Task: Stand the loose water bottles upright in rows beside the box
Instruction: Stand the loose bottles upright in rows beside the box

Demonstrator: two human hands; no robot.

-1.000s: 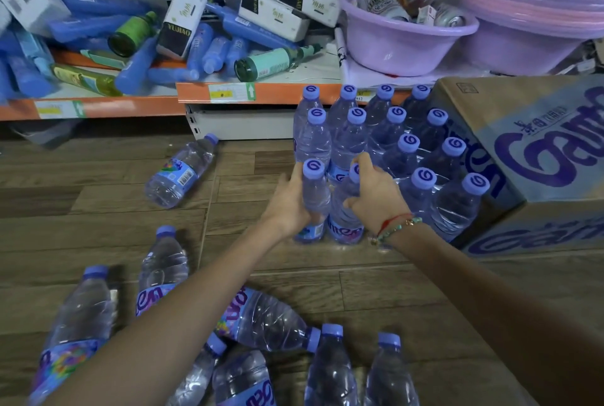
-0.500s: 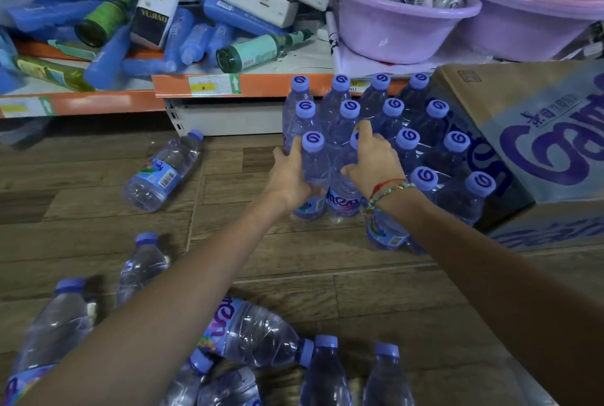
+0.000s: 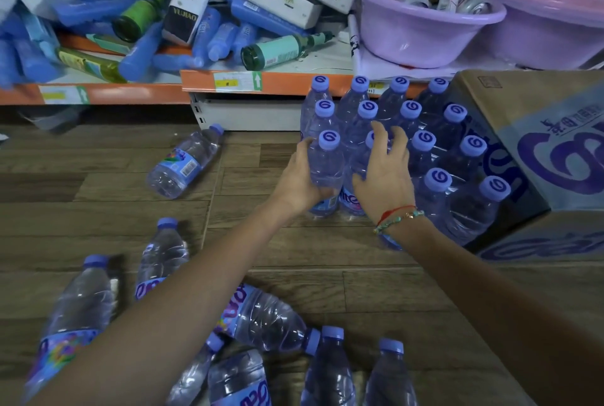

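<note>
Clear water bottles with lilac caps stand in rows (image 3: 421,144) on the wood floor, left of a brown cardboard box (image 3: 539,131). My left hand (image 3: 299,185) grips the lower body of an upright bottle (image 3: 327,160) at the rows' front-left corner. My right hand (image 3: 385,173) is against the neighbouring upright bottle (image 3: 351,199), fingers spread and lifted, hiding most of its cap. Loose bottles lie on the floor: one far left (image 3: 183,163), two at lower left (image 3: 160,255) (image 3: 78,314), one under my left forearm (image 3: 268,317), and more at the bottom edge (image 3: 330,369).
A low shelf with an orange edge (image 3: 261,80) runs behind, piled with blue bottles, green bottles and white cartons. A lilac basin (image 3: 421,33) of small items and a stack of basins sit on it, above the box.
Both hands carried two bottles forward and stood them at the front-left of the rows. My right hand's fingers have since spread off its bottle. The view shifted slightly.
</note>
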